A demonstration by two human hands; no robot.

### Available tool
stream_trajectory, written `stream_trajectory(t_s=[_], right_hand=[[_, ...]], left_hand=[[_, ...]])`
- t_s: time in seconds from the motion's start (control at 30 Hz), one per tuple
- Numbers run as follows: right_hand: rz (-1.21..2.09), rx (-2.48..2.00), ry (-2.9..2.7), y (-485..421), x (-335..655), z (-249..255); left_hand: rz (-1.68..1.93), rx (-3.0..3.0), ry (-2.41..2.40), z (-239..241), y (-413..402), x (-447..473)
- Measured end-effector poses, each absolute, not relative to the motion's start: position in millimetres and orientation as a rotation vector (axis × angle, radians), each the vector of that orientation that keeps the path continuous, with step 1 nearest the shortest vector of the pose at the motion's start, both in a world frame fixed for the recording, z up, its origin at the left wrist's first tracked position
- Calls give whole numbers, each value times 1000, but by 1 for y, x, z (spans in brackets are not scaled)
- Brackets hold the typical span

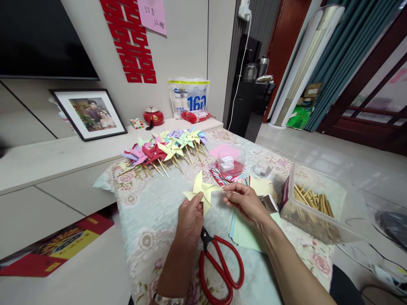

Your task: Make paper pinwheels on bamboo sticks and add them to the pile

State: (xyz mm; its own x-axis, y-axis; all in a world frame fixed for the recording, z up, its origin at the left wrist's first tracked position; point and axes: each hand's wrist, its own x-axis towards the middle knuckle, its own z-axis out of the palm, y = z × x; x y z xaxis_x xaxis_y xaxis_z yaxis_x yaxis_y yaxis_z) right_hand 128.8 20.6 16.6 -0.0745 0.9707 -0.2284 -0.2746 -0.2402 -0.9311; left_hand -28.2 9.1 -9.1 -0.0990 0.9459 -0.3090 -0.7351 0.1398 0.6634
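A pale yellow paper pinwheel (pixel 206 189), its blades folded and with no stick on it, is held between the thumb and fingers of my left hand (pixel 190 214). My right hand (pixel 243 200) is pinched closed at the tip of the pinwheel's right blade; what sits between those fingertips is too small to make out. Red-handled scissors (pixel 222 269) lie below, their blades partly under my left hand. Beneath my right forearm is a stack of coloured paper sheets (pixel 246 233). Finished pinwheels on sticks (pixel 165 148) in several colours lie in a heap at the table's back left.
At the right edge stands a clear plastic bin (pixel 321 226) with wooden sticks (pixel 313 201). A clear round tub (pixel 237 163) holding small white boxes rests on patterned paper, near a small clear container (pixel 263 168). Behind the flowered tablecloth (pixel 152 220) runs a white cabinet (pixel 57 159).
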Motion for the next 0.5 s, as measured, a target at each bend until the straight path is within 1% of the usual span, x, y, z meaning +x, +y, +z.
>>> stream_trajectory(t_s=[0.17,0.5], right_hand=[[1647,-1126,-783,15,125,-1],[1438,-1246,-1197,15,122,-16]], left_hand=[[1564,236,861,-11,11,-27],[1553,270,906,-5,9,-26]])
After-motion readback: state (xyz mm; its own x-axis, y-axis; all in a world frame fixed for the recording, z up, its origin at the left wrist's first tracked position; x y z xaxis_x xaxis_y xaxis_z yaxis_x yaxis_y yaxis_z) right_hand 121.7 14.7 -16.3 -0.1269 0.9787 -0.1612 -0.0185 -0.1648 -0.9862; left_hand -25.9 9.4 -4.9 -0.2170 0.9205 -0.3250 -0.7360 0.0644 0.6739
